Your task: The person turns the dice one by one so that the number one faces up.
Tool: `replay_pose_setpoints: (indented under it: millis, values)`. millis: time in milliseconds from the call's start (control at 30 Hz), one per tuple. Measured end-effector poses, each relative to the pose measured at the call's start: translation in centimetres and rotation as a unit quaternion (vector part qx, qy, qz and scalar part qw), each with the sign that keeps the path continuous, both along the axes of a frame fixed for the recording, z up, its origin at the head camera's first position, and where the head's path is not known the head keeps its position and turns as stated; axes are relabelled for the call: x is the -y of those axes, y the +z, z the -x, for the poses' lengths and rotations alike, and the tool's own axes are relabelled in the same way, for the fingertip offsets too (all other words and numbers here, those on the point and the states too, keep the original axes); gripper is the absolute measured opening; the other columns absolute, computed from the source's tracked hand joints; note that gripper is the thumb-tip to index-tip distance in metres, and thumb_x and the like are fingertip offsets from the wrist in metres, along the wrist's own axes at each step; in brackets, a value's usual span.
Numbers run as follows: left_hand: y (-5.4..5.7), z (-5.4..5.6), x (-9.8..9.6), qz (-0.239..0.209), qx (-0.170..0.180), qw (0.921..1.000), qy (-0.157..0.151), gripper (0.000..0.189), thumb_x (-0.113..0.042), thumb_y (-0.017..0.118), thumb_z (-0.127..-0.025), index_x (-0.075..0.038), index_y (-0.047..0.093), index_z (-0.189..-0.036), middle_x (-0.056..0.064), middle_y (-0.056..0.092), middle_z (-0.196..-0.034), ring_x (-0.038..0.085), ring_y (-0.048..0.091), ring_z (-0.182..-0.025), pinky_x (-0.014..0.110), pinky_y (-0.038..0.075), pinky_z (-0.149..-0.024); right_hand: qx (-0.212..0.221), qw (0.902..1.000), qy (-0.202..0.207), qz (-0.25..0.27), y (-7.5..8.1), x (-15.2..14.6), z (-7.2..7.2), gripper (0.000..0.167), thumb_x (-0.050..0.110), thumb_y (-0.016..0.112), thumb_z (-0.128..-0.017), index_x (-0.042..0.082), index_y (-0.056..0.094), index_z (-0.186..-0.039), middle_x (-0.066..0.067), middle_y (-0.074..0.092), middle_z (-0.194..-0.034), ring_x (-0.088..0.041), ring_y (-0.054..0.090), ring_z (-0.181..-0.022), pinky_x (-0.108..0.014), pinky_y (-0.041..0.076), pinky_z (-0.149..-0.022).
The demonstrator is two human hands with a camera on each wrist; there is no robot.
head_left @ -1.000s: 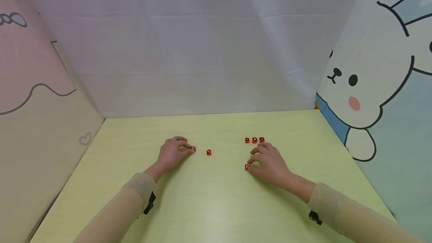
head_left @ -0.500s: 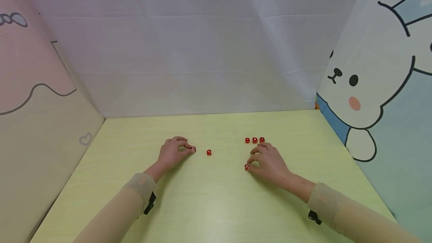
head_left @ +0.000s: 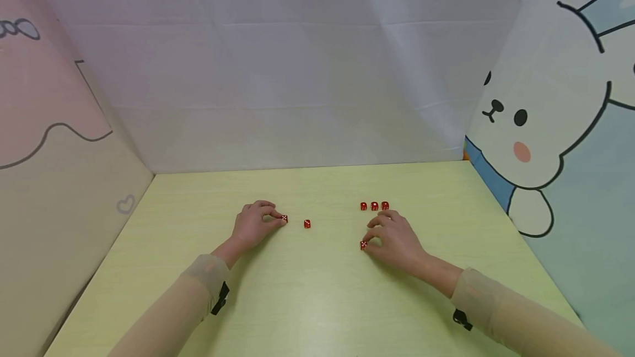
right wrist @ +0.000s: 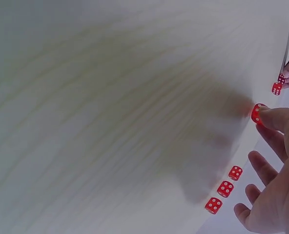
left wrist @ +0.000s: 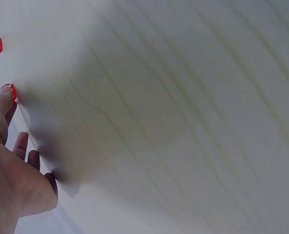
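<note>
Between thumb and forefinger, my left hand point(head_left: 253, 226) pinches a red die point(head_left: 285, 218) with white pips, at the left of the table. A second red die point(head_left: 307, 224) lies a short way to its right, touched by neither hand. My right hand point(head_left: 397, 240) pinches another red die point(head_left: 364, 245) with thumb and finger. Just beyond its fingertips, three red dice stand in a row: a left die point(head_left: 364, 206), a middle die point(head_left: 374, 206) and a right die point(head_left: 385, 205). The right wrist view shows this row point(right wrist: 225, 189) spaced slightly apart.
The pale yellow-green table point(head_left: 297, 296) ends at a white cloth wall point(head_left: 297, 87). A pink and cream panel point(head_left: 54, 191) stands on the left, and a panel with a cartoon rabbit point(head_left: 545, 142) on the right.
</note>
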State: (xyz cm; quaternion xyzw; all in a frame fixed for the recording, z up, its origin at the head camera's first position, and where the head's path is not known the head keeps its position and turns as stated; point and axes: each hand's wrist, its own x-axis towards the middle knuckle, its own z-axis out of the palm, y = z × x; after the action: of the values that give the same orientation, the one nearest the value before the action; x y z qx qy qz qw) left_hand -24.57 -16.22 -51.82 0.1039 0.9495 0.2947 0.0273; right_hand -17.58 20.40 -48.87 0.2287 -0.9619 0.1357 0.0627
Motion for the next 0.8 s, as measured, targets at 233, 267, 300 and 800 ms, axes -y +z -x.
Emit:
replay_pose_setpoints:
  millis: [233, 267, 300, 800]
  values:
    - [0.0, 0.0, 0.0, 0.0, -0.001, 1.0, -0.001, 0.022, -0.038, 0.075, -0.094, -0.02, 0.08, -0.105, 0.008, 0.059, -0.14, 0.045, 0.045, -0.131, 0.064, 0.034, -0.106, 0.048, 0.9968, -0.027, 0.057, 0.1, -0.1, 0.0, 0.011, 0.025, 0.085, -0.084, 0.025, 0.083, -0.095, 0.001, 0.069, -0.111, -0.033, 0.051, -0.122, -0.056, 0.04, -0.103]
    - [0.0, 0.0, 0.0, -0.001, 0.0, 1.0, -0.001, 0.022, -0.038, 0.075, -0.094, -0.02, 0.08, -0.104, 0.008, 0.059, -0.14, 0.045, 0.045, -0.131, 0.064, 0.034, -0.106, 0.062, 0.9948, -0.033, 0.074, 0.1, -0.1, -0.1, 0.011, 0.025, 0.085, -0.084, 0.026, 0.083, -0.095, 0.001, 0.069, -0.111, -0.034, 0.05, -0.122, -0.056, 0.04, -0.103]
    - [0.0, 0.0, 0.0, -0.002, 0.001, 1.0, -0.001, 0.022, -0.038, 0.075, -0.094, -0.02, 0.08, -0.104, 0.008, 0.059, -0.14, 0.045, 0.044, -0.132, 0.064, 0.033, -0.106, 0.073, 0.9925, -0.039, 0.089, 0.0, -0.1, -0.1, 0.011, 0.025, 0.085, -0.085, 0.026, 0.083, -0.096, 0.001, 0.069, -0.111, -0.034, 0.05, -0.121, -0.056, 0.04, -0.102]
    - [-0.2, 0.1, 0.0, 0.001, 0.0, 1.0, 0.0, 0.025, -0.039, 0.075, -0.094, -0.018, 0.08, -0.108, 0.009, 0.058, -0.141, 0.045, 0.044, -0.132, 0.064, 0.033, -0.106, 0.129, 0.9714, -0.091, 0.178, -1.4, 0.2, -0.4, 0.014, 0.03, 0.084, -0.086, 0.026, 0.083, -0.099, 0.0, 0.068, -0.115, -0.032, 0.047, -0.123, -0.053, 0.037, -0.105]
